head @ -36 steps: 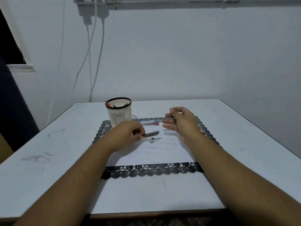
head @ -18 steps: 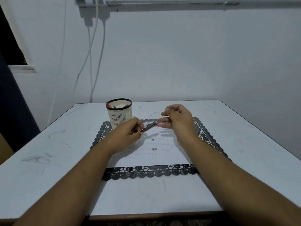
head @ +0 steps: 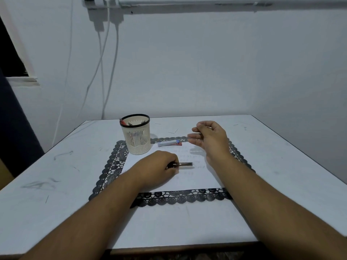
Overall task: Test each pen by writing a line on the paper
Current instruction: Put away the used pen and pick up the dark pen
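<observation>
- The left hand (head: 157,168) lies low over the paper (head: 195,177), its fingers curled round the near end of a dark pen (head: 183,164); the rest of the barrel sticks out to the right, about level, just above the sheet.
- The right hand (head: 210,138) hangs raised above the far part of the paper with its fingers curled inward. Thumb and forefinger seem to pinch something very thin, perhaps a refill, but it is too fine and blurred to be sure.
- The paper is white, carries faint rows of marks, and lies on a black lace-edged mat (head: 112,166) on the white table (head: 281,184).
- A blue-and-white pen with a red end (head: 170,143) lies flat at the far edge of the paper, between the pen holder and the right hand, touching neither.
- A cream slotted pen holder with a black rim (head: 136,136) stands upright at the paper's far left corner, with pen ends showing at its rim.
- White cables (head: 105,72) run down the wall behind the table.
</observation>
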